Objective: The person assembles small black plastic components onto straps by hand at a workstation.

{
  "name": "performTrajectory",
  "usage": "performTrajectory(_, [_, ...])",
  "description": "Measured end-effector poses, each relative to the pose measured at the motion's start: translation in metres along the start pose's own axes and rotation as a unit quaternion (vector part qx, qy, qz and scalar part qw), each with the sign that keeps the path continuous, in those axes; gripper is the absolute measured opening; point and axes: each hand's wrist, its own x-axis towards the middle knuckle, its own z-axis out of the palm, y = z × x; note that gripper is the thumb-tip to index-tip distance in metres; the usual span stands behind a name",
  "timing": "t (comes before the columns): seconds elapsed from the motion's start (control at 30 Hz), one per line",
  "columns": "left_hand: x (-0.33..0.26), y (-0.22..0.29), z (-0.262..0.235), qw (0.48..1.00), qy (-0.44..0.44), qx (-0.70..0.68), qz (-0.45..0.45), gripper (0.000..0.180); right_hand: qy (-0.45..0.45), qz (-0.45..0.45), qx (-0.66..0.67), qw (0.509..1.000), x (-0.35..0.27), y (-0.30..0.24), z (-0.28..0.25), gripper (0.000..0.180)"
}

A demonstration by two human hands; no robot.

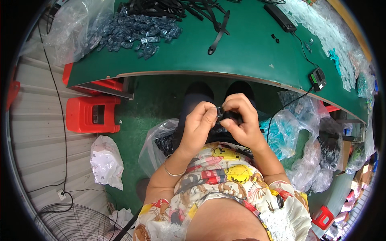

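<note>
1. One head-worn fisheye view looks steeply down from above the person's chest.
2. It faces forward toward the curved green-topped worktable (249,48) at twelve o'clock.
3. The bare hands sit close, near centre; straight edges bend toward the dark rim.

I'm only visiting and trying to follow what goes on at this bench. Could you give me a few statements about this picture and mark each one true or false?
1. Both hands meet on one small black part over the lap. True: the left hand and the right hand pinch it together.
2. The left wrist is bare. False: it wears a thin bracelet.
3. A heap of small bagged parts lies on the green table. True.
4. The stool on the person's left is blue. False: the stool is red.
5. Black straps lie at the table's far edge. True.
</note>
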Motion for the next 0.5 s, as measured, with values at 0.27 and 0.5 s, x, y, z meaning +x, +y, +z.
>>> performTrajectory(0.27, [0.0,0.002,-0.015,0.996,-0.078,0.037,0.005,0.012,-0.014,0.075,0.387,0.919,-0.015,0.013,0.001,0.02])
performTrajectory(0.5, [-0.006,0.015,-0.019,0.994,-0.093,0.047,0.024,0.013,-0.072,0.135,0.207,0.966,-0.012,0.012,0.003,0.023])
